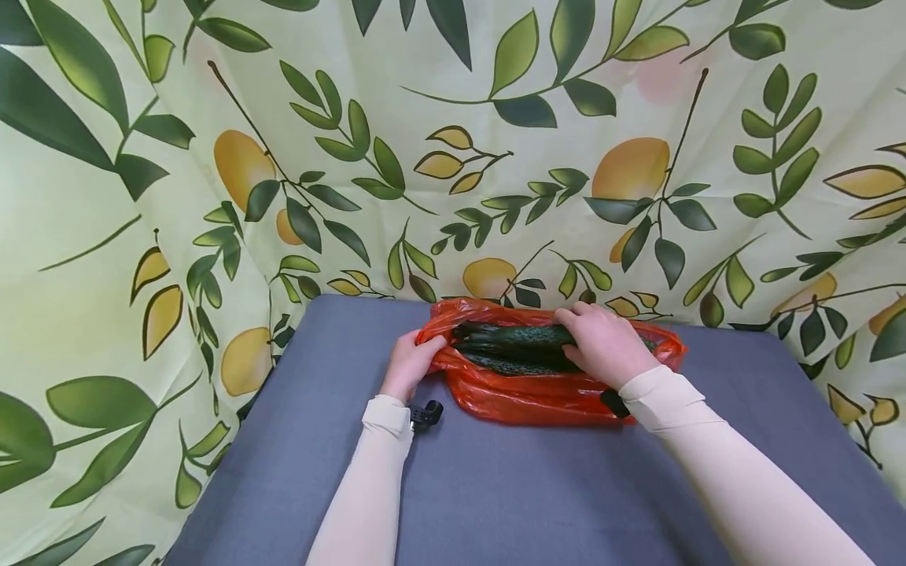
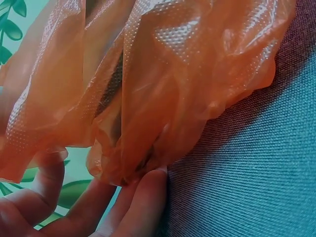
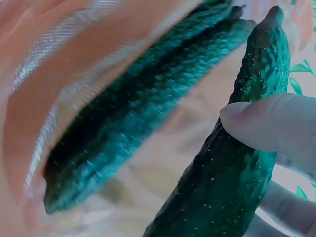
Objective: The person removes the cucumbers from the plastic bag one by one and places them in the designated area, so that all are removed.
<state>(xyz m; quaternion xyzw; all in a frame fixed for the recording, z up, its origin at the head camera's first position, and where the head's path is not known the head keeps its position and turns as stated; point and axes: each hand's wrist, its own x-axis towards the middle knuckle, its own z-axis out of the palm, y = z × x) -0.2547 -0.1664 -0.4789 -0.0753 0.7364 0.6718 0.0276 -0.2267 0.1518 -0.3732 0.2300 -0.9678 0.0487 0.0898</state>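
A red plastic bag (image 1: pixel 524 402) lies on its side across the far part of the table, its opening showing several dark green, bumpy cucumbers (image 1: pixel 513 339). My left hand (image 1: pixel 410 363) pinches the bag's left end; in the left wrist view the thumb and fingers (image 2: pixel 150 197) meet at the gathered plastic (image 2: pixel 163 123). Over the bag's right half, my right hand (image 1: pixel 610 342) grips one cucumber (image 3: pixel 217 182), thumb on one side and fingers behind it. Beside that one, more cucumbers (image 3: pixel 128 118) lie within the bag in the right wrist view.
Grey-blue cloth covers the table (image 1: pixel 495 495). A leaf-and-fruit patterned curtain (image 1: pixel 453 228) hangs right behind the bag and along both sides. Small black devices sit at the left wrist (image 1: pixel 425 415) and right wrist (image 1: pixel 614 402).
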